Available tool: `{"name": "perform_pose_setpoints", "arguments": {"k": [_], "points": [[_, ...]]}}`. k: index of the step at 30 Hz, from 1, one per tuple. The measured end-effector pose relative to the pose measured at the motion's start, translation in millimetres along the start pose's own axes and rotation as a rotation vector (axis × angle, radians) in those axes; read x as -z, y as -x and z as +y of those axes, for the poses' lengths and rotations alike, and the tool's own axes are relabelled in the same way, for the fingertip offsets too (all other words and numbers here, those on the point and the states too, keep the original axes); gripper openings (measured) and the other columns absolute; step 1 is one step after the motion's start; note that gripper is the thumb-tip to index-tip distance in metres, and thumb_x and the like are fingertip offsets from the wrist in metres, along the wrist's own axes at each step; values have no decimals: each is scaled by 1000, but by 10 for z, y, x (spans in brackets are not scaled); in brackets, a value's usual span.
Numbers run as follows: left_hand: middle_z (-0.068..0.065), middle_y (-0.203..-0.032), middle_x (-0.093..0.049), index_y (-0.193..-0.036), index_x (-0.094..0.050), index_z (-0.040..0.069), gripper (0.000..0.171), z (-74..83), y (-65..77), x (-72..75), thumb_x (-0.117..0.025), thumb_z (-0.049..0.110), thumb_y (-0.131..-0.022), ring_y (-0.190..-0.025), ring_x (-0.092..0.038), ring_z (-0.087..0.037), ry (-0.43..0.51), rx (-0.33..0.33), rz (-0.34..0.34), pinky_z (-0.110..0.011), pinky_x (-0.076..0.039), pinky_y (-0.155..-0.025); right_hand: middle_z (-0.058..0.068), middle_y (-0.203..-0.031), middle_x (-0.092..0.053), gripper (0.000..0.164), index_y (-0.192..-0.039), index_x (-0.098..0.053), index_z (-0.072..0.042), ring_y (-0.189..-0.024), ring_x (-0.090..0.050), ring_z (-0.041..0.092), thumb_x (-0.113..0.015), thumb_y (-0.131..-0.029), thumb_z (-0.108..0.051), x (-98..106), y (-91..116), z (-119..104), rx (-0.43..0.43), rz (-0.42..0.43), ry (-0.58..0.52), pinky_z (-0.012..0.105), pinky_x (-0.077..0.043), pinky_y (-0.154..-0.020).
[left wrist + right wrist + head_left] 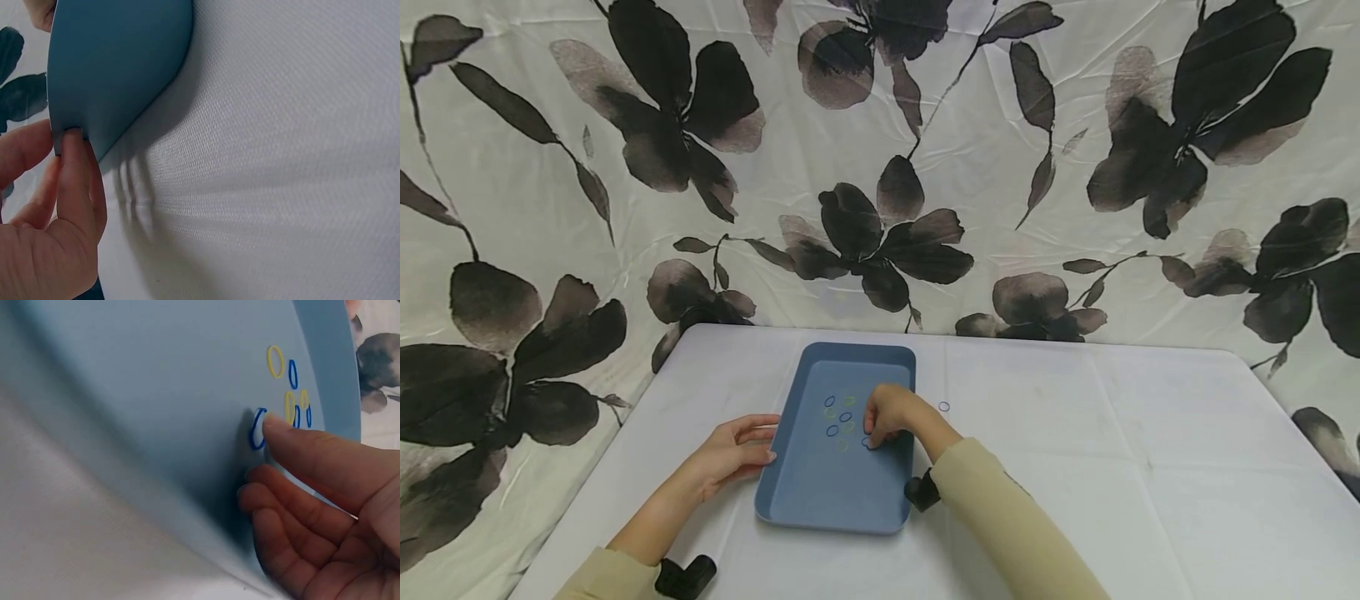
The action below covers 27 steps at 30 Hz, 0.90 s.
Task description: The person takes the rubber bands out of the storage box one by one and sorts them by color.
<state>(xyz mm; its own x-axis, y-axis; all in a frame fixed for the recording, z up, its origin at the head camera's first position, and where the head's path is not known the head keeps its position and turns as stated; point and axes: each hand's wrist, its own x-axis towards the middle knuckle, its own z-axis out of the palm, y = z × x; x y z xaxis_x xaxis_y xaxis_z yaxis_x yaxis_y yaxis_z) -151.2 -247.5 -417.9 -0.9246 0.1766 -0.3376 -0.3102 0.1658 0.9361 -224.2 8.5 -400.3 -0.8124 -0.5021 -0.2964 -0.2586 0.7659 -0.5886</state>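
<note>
Beige sleeve (1011,517); right fingers (286,430) on blue ring (252,435), left fingers (75,184) touching tray (827,500).

This looks like a staged recording corner; whether it sits within a home, a studio or some other room cannot be told. White fabric (760,225) printed with large dark flowers fills the far side like a backdrop and shows beyond the left and right edges of a white-covered surface (1075,467). Small black devices (922,492) at a person's wrists suggest filming.
</note>
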Motion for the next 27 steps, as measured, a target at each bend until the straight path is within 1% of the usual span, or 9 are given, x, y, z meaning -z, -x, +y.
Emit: {"name": "perform_pose_setpoints", "arguments": {"k": [4,8,13,18,22,27], "points": [[-32,-133,-39,-138,-33,-9,65,-6,2,1,-64,-8,-80,-98,-58,-16,-5,-2,-5,-29,-51,-74,-1,-55,-56,19,-62,-62,-7,-49,-49,11,-80,-68,-1,1,-9,-17,-27,-2,-5,22,-40,-48],[-32,-134,-38,-138,-33,-9,65,-16,9,-3,-64,-7,-80,-98,-59,-17,-13,-4,-10,-30,-51,-75,-1,-51,-53,22,-59,-61,-6,-47,-48,12,-81,-66,1,-32,-24,-26,-52,9,-22,21,-38,-44],[-33,-134,-38,-137,-33,-9,65,-23,14,-14,-63,-7,-80,-100,-58,-18,-21,-11,-12,-30,-51,-75,1,-48,-55,22,-55,-63,-5,-44,-47,11,-82,-64,0,-77,-41,-29,-56,11,19,19,-35,-41],[-32,-133,-39,-137,-34,-9,65,-8,9,-10,-64,-7,-80,-102,-57,-19,-26,-9,6,-29,-51,-75,2,-48,-58,20,-55,-65,-5,-43,-48,11,-81,-66,-2,-74,-45,-36,-54,-3,40,19,-35,-41],[-32,-134,-39,-138,-34,-9,65,-3,4,0,-64,-6,-80,-106,-55,-22,-41,-8,7,-29,-51,-76,3,-50,-59,18,-58,-66,-4,-44,-49,11,-81,-67,-2,-45,-34,-30,-37,-27,-12,20,-38,-43],[-31,-132,-40,-137,-35,-8,64,-8,-6,9,-64,-6,-80,-104,-56,-21,-44,-10,12,-29,-51,-75,5,-54,-61,14,-62,-66,-1,-46,-53,12,-78,-69,2,1,-25,-12,-50,-41,-167,22,-46,-47]]}}
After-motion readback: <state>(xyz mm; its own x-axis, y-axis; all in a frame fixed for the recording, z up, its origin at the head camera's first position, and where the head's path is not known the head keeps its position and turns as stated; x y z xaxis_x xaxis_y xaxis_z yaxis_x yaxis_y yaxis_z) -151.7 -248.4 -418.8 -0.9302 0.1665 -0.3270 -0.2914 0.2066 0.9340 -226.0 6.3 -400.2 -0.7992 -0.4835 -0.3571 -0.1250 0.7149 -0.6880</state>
